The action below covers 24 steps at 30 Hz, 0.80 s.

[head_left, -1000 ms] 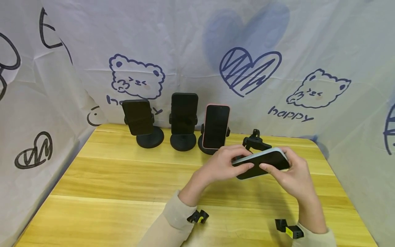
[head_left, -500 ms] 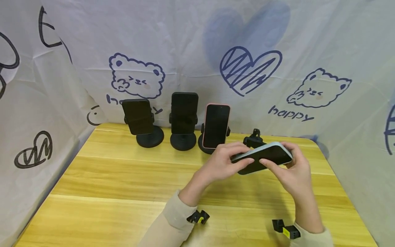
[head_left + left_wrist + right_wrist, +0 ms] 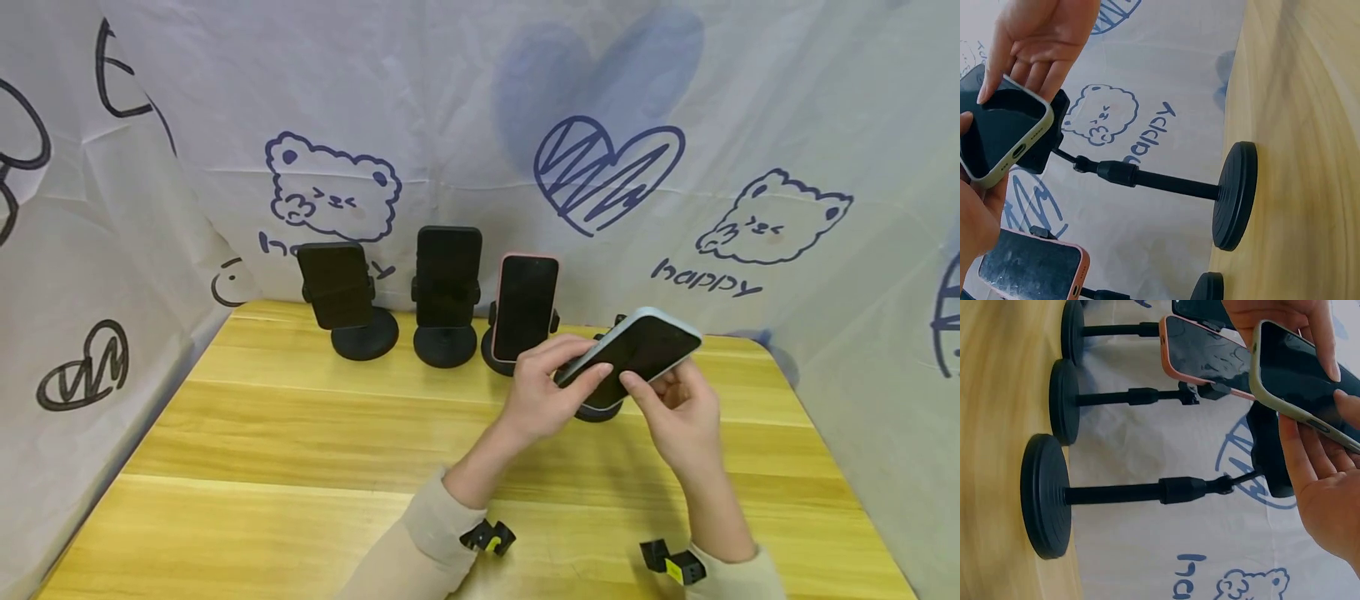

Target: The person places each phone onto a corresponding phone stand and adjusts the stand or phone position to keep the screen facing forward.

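A smartphone (image 3: pixel 651 348) in a pale case is held tilted in both hands, its dark screen facing up toward me. My left hand (image 3: pixel 546 390) grips its lower left end, thumb on the screen and fingers behind. From the right, my right hand (image 3: pixel 684 417) pinches the lower long edge, its thumb also lying on the screen. Directly behind the phone is a black phone stand, whose round base (image 3: pixel 1235 197) and pole (image 3: pixel 1116 492) show in the wrist views. The phone overlaps the stand's clamp (image 3: pixel 1267 450), hiding part of it.
Left of the hands, a pink-cased phone (image 3: pixel 527 307), a black phone (image 3: pixel 448 277) and another dark phone (image 3: pixel 335 285) sit upright in similar black stands along the back of the wooden table (image 3: pixel 300 467). A white cloth (image 3: pixel 465 108) with drawings hangs behind.
The phone has tilted, its right end rising and its screen turning more toward me. My right hand has moved left and slightly down, and the stand's base now shows below the phone.
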Available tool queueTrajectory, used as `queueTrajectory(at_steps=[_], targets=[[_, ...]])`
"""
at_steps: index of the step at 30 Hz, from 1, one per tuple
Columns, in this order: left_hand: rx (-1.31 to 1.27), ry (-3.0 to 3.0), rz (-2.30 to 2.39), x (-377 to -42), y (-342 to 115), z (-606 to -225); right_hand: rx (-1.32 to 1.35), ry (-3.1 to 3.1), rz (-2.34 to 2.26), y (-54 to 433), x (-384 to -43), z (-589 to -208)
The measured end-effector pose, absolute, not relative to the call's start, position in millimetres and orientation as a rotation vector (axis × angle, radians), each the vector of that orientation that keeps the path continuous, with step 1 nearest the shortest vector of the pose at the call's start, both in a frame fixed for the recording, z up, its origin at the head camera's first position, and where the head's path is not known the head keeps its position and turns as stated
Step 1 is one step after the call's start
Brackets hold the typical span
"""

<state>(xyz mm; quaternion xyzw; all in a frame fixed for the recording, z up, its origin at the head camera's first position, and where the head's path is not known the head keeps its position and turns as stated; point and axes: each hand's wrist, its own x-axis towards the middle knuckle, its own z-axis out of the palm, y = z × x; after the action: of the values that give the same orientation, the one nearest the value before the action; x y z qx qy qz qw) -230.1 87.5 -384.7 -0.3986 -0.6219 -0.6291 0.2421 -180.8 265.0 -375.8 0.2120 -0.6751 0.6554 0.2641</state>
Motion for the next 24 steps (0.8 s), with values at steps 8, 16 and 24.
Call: queueTrajectory(at_steps=[8, 16, 24], targets=[[-1.05, -1.707, -1.764, -232, 91, -390, 0.519, -1.871, 1.678, 264, -181, -374], [-0.972, -1.721, -1.861, -231, 90, -387, 0.501, -1.824, 1.648, 260, -187, -366], [-0.841, -1.69, -1.917, -236, 89, -395, 0.347, -1.815, 1.458, 270, -192, -358]])
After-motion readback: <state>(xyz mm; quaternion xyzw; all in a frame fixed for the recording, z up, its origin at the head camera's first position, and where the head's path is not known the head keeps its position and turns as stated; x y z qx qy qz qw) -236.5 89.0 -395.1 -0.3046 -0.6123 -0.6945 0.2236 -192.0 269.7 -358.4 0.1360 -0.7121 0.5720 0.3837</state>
